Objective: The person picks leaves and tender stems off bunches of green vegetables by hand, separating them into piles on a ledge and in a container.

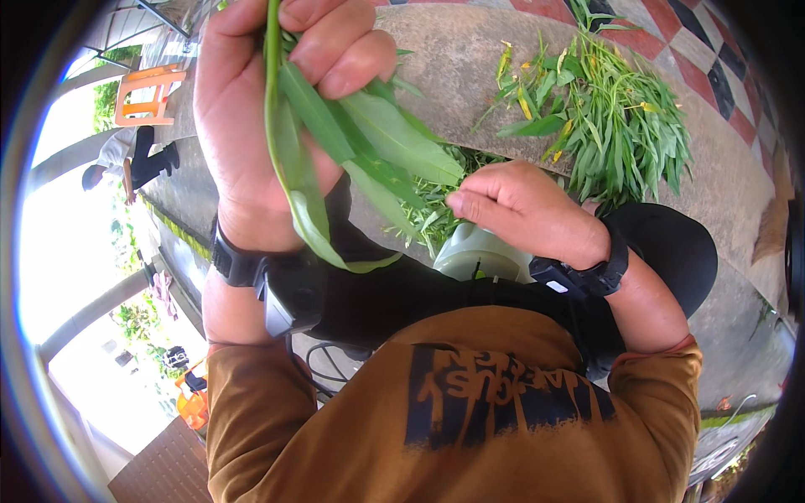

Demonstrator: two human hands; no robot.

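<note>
My left hand (245, 119), raised close to the camera, grips a bunch of long-leaved green stems (371, 138) that look like water spinach. One stem runs up past its fingers, and the leaves hang down to the right. Lower and to the right is my right hand (525, 210), its fingers curled and the thumb against the index finger, close to a leaf tip. Whether anything is pinched there cannot be made out. Below and behind the hands lie loose cut greens (434, 217), partly hidden, beside a pale plastic object (481, 251) between my legs.
A large heap of leafy stems (619, 119), some yellowed, lies on the concrete floor (440, 56) ahead to the right. Red, black and white tiles (685, 44) border the floor. At far left are an orange plastic stool (148, 94) and another person (135, 157). A cable (327, 364) hangs by my waist.
</note>
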